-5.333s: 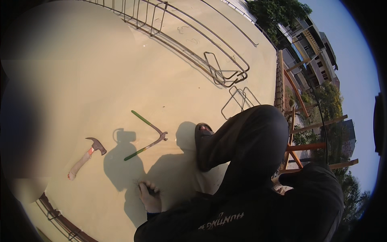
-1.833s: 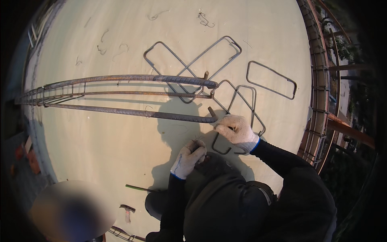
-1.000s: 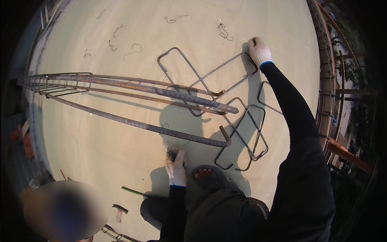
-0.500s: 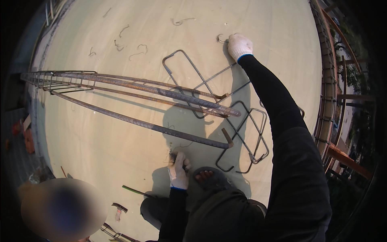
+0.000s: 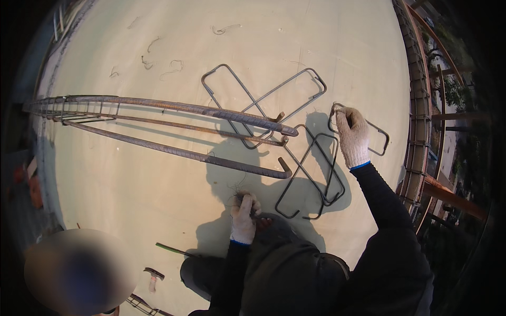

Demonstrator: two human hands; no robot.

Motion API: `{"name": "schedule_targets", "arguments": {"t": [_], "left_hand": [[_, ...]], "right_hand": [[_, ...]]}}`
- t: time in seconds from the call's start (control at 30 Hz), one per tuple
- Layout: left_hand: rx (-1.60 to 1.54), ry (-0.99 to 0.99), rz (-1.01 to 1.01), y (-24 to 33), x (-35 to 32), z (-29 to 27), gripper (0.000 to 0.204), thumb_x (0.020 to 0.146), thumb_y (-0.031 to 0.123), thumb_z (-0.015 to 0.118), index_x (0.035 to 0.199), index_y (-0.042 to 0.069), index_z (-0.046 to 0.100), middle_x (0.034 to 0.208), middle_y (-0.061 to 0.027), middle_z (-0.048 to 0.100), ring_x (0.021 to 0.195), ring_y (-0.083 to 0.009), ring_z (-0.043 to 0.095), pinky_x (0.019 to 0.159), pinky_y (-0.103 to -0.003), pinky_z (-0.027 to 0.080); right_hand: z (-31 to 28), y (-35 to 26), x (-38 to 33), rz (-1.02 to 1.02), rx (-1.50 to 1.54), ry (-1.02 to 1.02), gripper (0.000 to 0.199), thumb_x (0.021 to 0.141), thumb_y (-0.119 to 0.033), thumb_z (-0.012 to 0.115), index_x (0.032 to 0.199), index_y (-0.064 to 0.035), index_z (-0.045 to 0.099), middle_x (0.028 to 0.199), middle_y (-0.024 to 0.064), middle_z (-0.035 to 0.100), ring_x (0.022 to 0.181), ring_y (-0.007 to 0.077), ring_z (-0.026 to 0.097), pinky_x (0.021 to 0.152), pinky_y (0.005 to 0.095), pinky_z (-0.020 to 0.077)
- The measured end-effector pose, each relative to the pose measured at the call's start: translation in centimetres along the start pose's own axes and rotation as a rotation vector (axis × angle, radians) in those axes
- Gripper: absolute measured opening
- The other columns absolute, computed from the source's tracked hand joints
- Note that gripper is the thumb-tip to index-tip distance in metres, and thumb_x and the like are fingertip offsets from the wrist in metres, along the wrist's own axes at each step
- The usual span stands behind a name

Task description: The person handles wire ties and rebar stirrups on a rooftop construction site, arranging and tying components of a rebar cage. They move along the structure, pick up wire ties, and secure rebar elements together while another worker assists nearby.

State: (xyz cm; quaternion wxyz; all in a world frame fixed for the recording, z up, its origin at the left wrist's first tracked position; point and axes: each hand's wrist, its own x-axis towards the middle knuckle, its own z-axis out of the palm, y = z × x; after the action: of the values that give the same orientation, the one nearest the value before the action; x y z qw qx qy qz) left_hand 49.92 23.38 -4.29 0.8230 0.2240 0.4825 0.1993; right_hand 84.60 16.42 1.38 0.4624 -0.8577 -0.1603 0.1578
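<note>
My left hand, in a white knit glove, is closed round a small bunch of thin tie wires whose ends stick up past the fingers. My gloved right hand is pinched over the corner of a bent steel stirrup at the right. Fine wire seems to show at its fingertips, partly hidden. Between the hands lie crossed stirrups, with more stirrups beyond them. Long rusty rebars with hooked ends reach in from the left, joined by stirrups at their far end.
Loose wire scraps lie on the pale panel floor. A hammer and a green strip lie at the lower left, near another person's blurred head. A tied rebar cage runs along the right edge.
My right hand has drawn back from the far floor, where a wire scrap lay, to the right-hand stirrup. The left hand keeps its wires and has shifted slightly. The view has moved a little.
</note>
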Motion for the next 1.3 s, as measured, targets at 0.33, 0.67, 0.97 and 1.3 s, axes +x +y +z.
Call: {"name": "schedule_targets", "arguments": {"t": [0.33, 0.67, 0.97, 1.3], "left_hand": [[0.017, -0.367, -0.001, -3.6, -1.2, 3.2, 0.035, 0.105, 0.023, 0.06, 0.135, 0.005, 0.053, 0.13, -0.0086, 0.061, 0.106, -0.0165, 0.061, 0.088, -0.034, 0.05], [0.015, -0.034, 0.021, -0.7, -0.8, 0.6, 0.044, 0.112, 0.05, 0.044, 0.108, 0.008, 0.057, 0.085, -0.002, 0.054, 0.075, -0.0126, 0.051, 0.068, -0.029, 0.044], [-0.145, -0.05, 0.043, 2.3, -0.4, -3.7, 0.045, 0.101, 0.058, 0.065, 0.103, 0.014, 0.053, 0.078, 0.0055, 0.043, 0.064, -0.0056, 0.038, 0.058, -0.025, 0.033], [0.111, 0.197, 0.011, 3.6, -1.5, -1.0, 0.016, 0.106, 0.02, 0.063, 0.095, 0.013, 0.053, 0.075, 0.005, 0.043, 0.061, -0.0053, 0.038, 0.054, -0.024, 0.032]], "right_hand": [[4.4, 1.2, -19.4, -0.16, -0.102, -0.563, 0.017, 0.09, -0.011, 0.072, 0.106, -0.005, 0.075, 0.097, 0.0152, 0.071, 0.092, 0.0344, 0.07, 0.082, 0.0414, 0.0559], [4.8, -2.5, -17.6, -0.043, 0.245, -0.775, 0.014, 0.095, -0.005, 0.07, 0.108, -0.0021, 0.075, 0.093, 0.0118, 0.073, 0.085, 0.0219, 0.072, 0.077, 0.0312, 0.0566], [6.3, -0.9, 7.1, -0.18, -0.025, 0.03, 0.03, 0.1, -0.026, 0.069, 0.119, -0.0035, 0.075, 0.092, 0.0043, 0.073, 0.081, 0.014, 0.067, 0.074, 0.0297, 0.0543], [15.6, -0.1, 22.8, -0.409, -1.265, -0.2, 0.021, 0.088, -0.02, 0.066, 0.1, -0.0121, 0.082, 0.105, 0.0128, 0.078, 0.1, 0.0344, 0.076, 0.075, 0.0488, 0.0618]]}}
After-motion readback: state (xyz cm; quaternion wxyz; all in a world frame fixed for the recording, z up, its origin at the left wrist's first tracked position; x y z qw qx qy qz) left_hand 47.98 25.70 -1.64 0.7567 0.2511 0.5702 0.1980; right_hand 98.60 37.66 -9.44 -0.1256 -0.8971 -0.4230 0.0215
